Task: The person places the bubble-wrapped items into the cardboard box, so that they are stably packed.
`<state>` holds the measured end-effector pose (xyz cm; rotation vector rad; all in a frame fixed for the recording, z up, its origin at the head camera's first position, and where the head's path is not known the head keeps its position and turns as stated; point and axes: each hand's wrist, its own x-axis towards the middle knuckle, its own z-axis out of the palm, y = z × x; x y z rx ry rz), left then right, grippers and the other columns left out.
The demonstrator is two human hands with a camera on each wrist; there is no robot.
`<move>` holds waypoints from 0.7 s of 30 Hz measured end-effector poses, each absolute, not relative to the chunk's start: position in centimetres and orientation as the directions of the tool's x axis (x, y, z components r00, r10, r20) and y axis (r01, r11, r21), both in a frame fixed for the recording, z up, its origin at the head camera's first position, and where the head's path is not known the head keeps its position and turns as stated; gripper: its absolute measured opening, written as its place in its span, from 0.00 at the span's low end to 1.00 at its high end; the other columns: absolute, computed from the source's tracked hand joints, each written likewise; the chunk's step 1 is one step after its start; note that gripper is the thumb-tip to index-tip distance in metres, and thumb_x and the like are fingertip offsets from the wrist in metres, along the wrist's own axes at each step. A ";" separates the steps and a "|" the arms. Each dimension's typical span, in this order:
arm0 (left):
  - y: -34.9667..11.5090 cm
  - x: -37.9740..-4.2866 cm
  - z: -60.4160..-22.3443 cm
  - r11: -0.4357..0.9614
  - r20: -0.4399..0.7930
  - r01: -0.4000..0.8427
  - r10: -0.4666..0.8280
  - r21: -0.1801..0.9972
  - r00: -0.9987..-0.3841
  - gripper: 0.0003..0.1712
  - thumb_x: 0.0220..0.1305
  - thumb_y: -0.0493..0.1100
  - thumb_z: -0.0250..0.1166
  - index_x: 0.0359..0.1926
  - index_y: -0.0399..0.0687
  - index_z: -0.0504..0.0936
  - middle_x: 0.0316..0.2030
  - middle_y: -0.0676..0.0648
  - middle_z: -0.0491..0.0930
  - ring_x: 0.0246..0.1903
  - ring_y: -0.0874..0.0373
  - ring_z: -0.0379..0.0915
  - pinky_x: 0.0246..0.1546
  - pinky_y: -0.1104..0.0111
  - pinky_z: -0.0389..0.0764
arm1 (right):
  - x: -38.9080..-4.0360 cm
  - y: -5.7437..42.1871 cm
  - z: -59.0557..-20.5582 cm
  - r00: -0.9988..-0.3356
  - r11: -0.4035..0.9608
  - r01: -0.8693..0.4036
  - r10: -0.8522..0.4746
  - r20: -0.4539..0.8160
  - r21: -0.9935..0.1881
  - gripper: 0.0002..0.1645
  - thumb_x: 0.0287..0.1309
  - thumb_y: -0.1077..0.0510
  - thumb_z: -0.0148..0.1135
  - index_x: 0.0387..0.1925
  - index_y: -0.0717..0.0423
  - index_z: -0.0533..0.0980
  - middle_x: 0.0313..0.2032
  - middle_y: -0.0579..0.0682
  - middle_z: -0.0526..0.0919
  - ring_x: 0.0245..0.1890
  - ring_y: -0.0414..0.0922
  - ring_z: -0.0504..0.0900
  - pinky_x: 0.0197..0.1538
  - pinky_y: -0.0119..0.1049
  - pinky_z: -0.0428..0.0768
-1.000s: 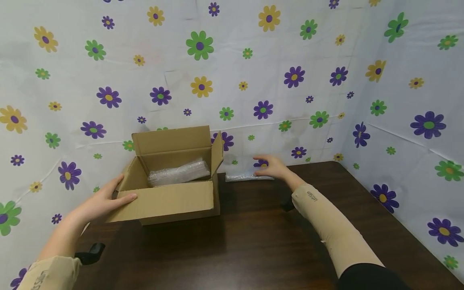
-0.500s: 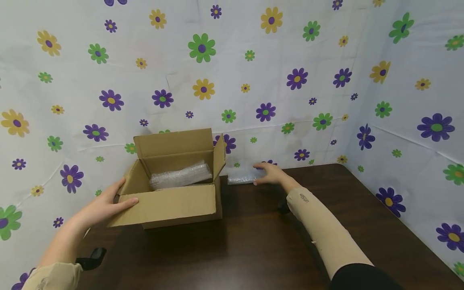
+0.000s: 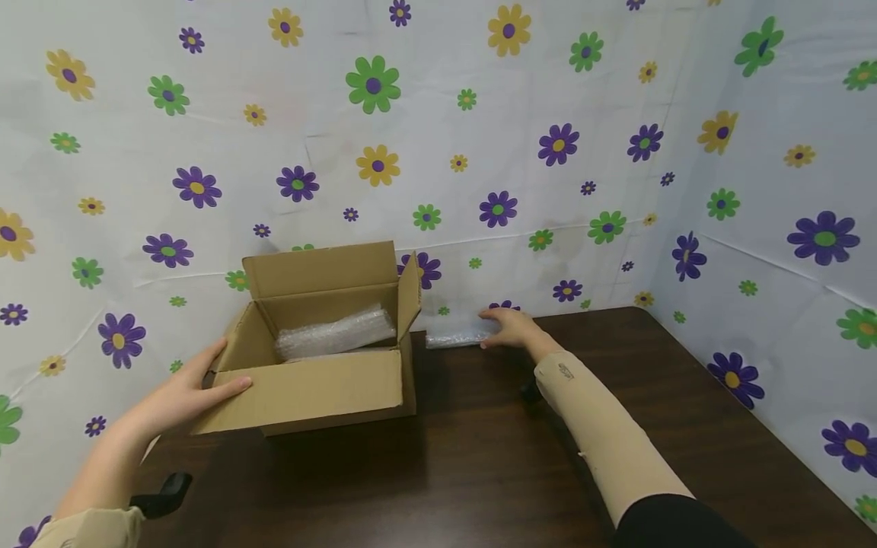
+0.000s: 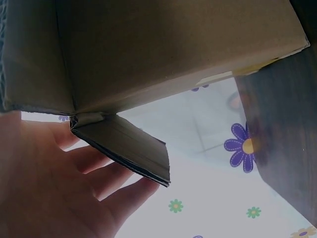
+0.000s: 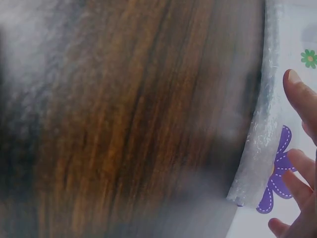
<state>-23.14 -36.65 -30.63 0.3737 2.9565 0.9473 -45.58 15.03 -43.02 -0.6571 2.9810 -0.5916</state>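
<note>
In the head view, my left hand (image 3: 171,396) grips the near left corner of an open cardboard box (image 3: 308,388). Its thumb lies on the front flap, while the fingers reach behind the side flap (image 4: 129,144), as the left wrist view shows. Inside the box rests a bundle in bubble wrap (image 3: 336,335); the wrapped contents are hidden. My right hand (image 3: 517,331) reaches to the back of the table with fingers spread, at the right end of a flat bubble wrap piece (image 3: 455,337). In the right wrist view, the thumb and fingers (image 5: 299,94) hover beside that bubble wrap strip (image 5: 260,148).
The dark wooden table (image 3: 479,457) runs back to a white flowered sheet (image 3: 411,114) hung behind it and along the right side. The box's back flap (image 3: 318,270) and right flap (image 3: 409,297) stand up. Black wrist mounts hang below both forearms.
My right hand has dropped lower at the bubble wrap by the wall, covering its right end, and more of that wrap's face shows. My left hand keeps its hold on the box.
</note>
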 end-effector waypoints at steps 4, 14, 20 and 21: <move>-36.7 -23.2 -30.7 0.787 0.067 0.231 0.237 0.572 -0.969 0.55 0.68 0.52 0.60 0.74 0.31 0.33 0.69 0.21 0.40 0.67 0.22 0.37 0.57 0.29 0.49 | -45.8 14.8 -43.2 -0.918 0.856 -0.384 -0.395 0.041 -0.345 0.44 0.50 0.41 0.73 0.67 0.50 0.69 0.67 0.54 0.68 0.67 0.56 0.65 0.64 0.67 0.56; -36.7 -23.0 -30.8 0.784 0.064 0.228 0.234 0.578 -0.970 0.53 0.69 0.51 0.60 0.74 0.31 0.34 0.69 0.21 0.42 0.67 0.24 0.39 0.58 0.30 0.49 | -45.7 13.9 -43.6 -0.932 0.872 -0.344 -0.363 0.011 -0.349 0.45 0.48 0.41 0.73 0.67 0.46 0.69 0.68 0.52 0.68 0.68 0.57 0.62 0.64 0.72 0.47; -36.5 -23.1 -30.7 0.794 0.067 0.229 0.232 0.564 -0.970 0.53 0.69 0.52 0.60 0.74 0.31 0.34 0.69 0.21 0.43 0.66 0.23 0.40 0.57 0.30 0.50 | -46.1 13.9 -43.8 -0.933 0.881 -0.341 -0.360 0.003 -0.329 0.47 0.48 0.39 0.73 0.69 0.45 0.67 0.69 0.52 0.66 0.69 0.56 0.61 0.63 0.72 0.49; -36.5 -23.2 -30.7 0.795 0.066 0.228 0.231 0.563 -0.971 0.53 0.69 0.52 0.60 0.74 0.31 0.34 0.69 0.21 0.42 0.66 0.23 0.39 0.57 0.30 0.50 | -46.2 13.9 -43.8 -0.933 0.881 -0.340 -0.359 0.004 -0.329 0.47 0.48 0.39 0.73 0.69 0.45 0.67 0.69 0.52 0.66 0.69 0.57 0.61 0.63 0.73 0.49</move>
